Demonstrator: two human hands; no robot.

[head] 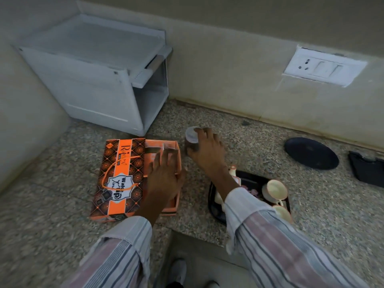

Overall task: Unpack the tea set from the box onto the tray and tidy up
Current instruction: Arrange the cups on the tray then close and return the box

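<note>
An orange patterned box lid [118,179] lies on the speckled counter, with the open orange box [176,146] beside it on the right. My left hand [164,179] hovers flat over the open box, fingers spread, holding nothing. My right hand [207,150] grips a small jar [191,138] with a pale lid and dark contents, standing on the counter behind the box. A black tray [249,179] to the right holds cream cups [274,191] and a small teapot [233,171], partly hidden by my right sleeve.
A white metal rack [97,80] stands in the back left corner. A black round plate [311,153] and a black container [366,169] sit at the right. A wall socket [324,67] is above. The counter edge drops near my feet.
</note>
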